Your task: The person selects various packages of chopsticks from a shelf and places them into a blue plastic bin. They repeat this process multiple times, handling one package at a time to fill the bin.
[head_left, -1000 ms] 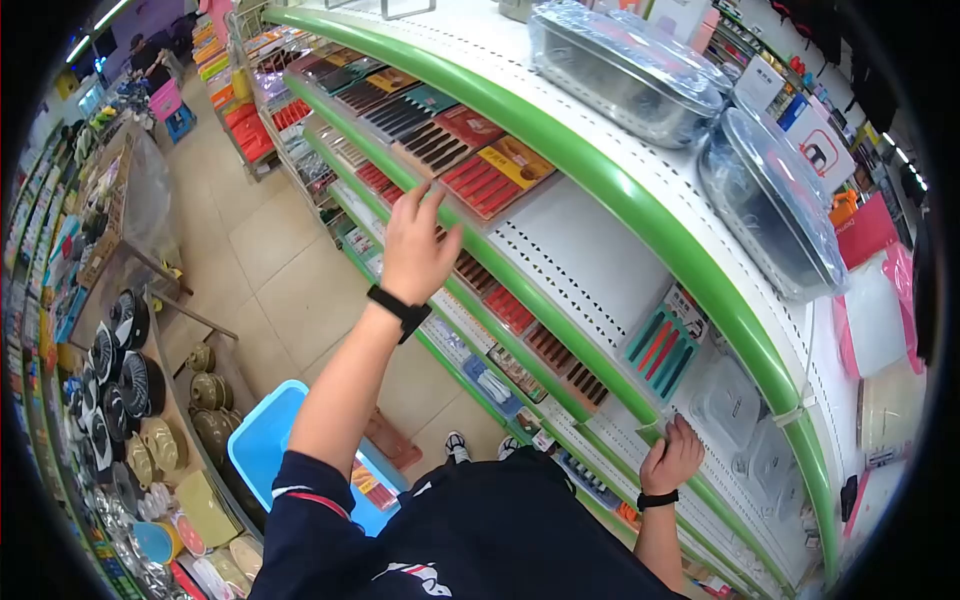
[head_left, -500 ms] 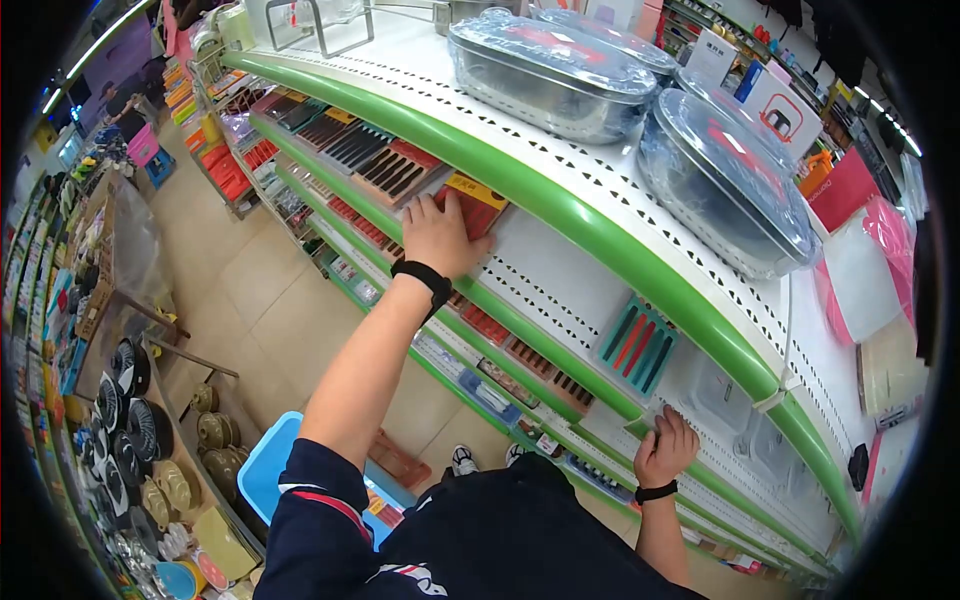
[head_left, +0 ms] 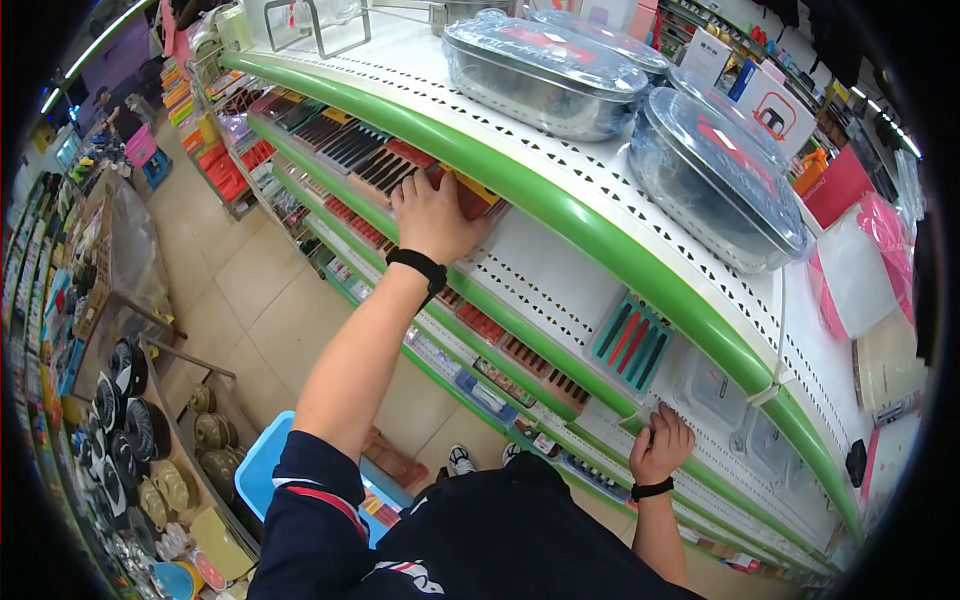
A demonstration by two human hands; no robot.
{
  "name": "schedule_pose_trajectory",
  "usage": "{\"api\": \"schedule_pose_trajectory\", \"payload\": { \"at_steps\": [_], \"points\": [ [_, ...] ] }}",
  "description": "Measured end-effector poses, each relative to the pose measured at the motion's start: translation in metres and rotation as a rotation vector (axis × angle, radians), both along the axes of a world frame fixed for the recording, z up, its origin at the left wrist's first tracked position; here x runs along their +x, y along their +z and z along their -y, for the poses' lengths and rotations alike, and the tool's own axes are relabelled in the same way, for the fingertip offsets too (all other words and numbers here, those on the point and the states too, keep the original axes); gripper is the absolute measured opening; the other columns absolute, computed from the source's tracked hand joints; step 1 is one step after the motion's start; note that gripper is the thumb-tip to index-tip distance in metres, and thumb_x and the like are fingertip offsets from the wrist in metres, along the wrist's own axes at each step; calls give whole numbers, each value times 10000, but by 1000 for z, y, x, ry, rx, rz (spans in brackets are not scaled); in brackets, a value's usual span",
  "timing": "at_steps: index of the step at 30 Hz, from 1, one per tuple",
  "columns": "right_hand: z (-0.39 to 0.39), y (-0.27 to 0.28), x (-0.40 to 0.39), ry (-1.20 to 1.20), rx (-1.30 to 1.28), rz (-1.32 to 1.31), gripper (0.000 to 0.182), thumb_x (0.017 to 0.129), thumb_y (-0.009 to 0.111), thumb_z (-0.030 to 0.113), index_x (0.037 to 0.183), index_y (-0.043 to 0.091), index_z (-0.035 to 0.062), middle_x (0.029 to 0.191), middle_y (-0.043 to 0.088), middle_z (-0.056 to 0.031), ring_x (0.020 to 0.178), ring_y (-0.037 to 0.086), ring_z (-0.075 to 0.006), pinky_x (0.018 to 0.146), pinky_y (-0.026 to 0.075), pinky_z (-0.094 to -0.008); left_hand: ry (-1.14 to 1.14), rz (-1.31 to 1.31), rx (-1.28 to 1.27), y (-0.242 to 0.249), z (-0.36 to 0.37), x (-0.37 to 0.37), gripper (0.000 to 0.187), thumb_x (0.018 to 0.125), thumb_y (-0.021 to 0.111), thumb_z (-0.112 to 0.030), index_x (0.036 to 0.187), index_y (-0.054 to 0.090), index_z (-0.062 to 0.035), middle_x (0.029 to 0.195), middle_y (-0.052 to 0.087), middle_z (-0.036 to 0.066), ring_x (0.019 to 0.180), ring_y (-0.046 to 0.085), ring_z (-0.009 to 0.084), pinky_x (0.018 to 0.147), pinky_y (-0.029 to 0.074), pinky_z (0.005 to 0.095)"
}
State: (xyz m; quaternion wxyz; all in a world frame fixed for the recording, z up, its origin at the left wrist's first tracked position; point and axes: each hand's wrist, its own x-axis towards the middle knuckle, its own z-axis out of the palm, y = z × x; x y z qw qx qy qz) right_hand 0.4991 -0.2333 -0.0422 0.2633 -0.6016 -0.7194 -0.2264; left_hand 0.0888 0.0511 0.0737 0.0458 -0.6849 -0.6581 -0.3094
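Note:
My left hand (head_left: 435, 218) lies with its fingers spread over the front of a red pack with a yellow label (head_left: 477, 190), at the right end of a row of packs. Beside it, dark utensils in brown packs (head_left: 388, 168) fill the shelf. Part of the thumb is hidden. My right hand (head_left: 662, 447) is at the front edge of the shelf further right, its fingers apart and slightly bent, holding nothing visible. A teal tray with red and dark sticks (head_left: 630, 345) lies on the shelf above that hand.
Wrapped lidded metal containers (head_left: 545, 75) stand on the upper shelf (head_left: 590, 175), whose green edge overhangs my left hand. Clear plastic boxes (head_left: 712, 390) lie to the right. A blue bin (head_left: 265, 470) is on the floor; pans (head_left: 150, 430) stand at left.
My left hand has shifted slightly left and its fingers reach over the packs; the yellow label is more covered. My right hand has barely moved.

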Motion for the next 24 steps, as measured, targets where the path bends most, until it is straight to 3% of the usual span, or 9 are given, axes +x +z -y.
{"api": "schedule_pose_trajectory", "payload": {
  "at_steps": [3,11,15,20,24],
  "points": [
    [1,0,-2,-7,-16,-20,227,914,634,187,1084,677,44,1262,727,-153,1126,674,-368,962,465,-500,6,-116,183,-9,14,-14,847,726,860,-454,1428,591,-64,1363,545,289,1292,497,466,1154,345,558],
    [3,-4,6,-5,-69,-17,270,909,622,193,1118,688,34,1283,717,-163,1166,655,-379,998,449,-497,22,-33,321,-35,130,-61,881,691,903,-330,1445,552,-39,1473,456,291,1331,466,480,1139,347,588],
    [4,-11,10,-11,-67,25,262,1011,569,215,1137,689,19,1320,709,-165,1182,647,-384,1030,439,-516,125,22,302,-80,205,-94,920,647,931,-298,1445,543,-54,1484,448,293,1345,461,478,1125,371,592],
    [6,-8,16,21,-85,107,327,1115,483,258,1205,657,-3,1352,696,-175,1199,649,-397,1016,459,-514,478,189,142,-160,324,-131,965,641,940,-253,1477,498,-61,1511,443,275,1381,448,474,1164,368,558],
    [4,-4,16,45,-109,145,360,1124,477,264,1245,671,-13,1362,694,-186,1199,658,-401,1010,488,-512,864,372,80,-236,421,-147,919,684,934,-270,1467,506,-51,1432,508,245,1349,475,448,1150,375,537]
  ]
}}
